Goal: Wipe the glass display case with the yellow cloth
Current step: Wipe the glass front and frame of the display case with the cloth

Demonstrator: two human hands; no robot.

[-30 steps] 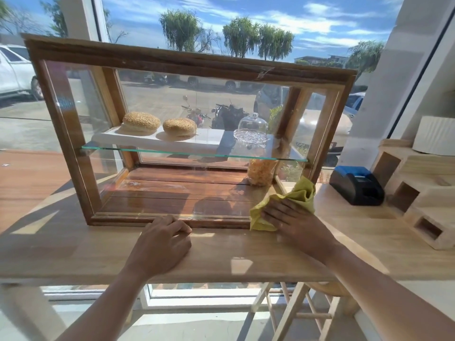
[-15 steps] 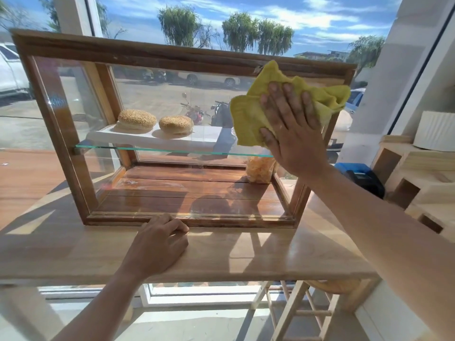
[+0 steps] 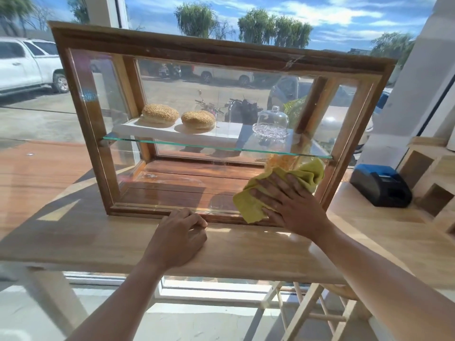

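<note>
A wood-framed glass display case (image 3: 216,51) stands on a wooden counter, with a glass shelf across its middle. My right hand (image 3: 290,203) lies flat on the yellow cloth (image 3: 248,205) and presses it against the front glass at the lower right corner. The cloth bunches up above my fingers near the right frame post. My left hand (image 3: 177,239) rests curled on the counter, fingertips touching the case's bottom frame near its middle, holding nothing.
Inside, two sesame buns (image 3: 160,113) sit on a white board beside a small glass dome (image 3: 272,121). A black and blue receipt printer (image 3: 380,185) sits right of the case, with wooden cubby blocks (image 3: 433,183) beyond. A wooden stool (image 3: 317,313) stands below the counter (image 3: 73,237).
My right hand swept the cloth from the lower right up to the top right of the glass, then back down to the lower right corner. My left hand stayed on the counter.
</note>
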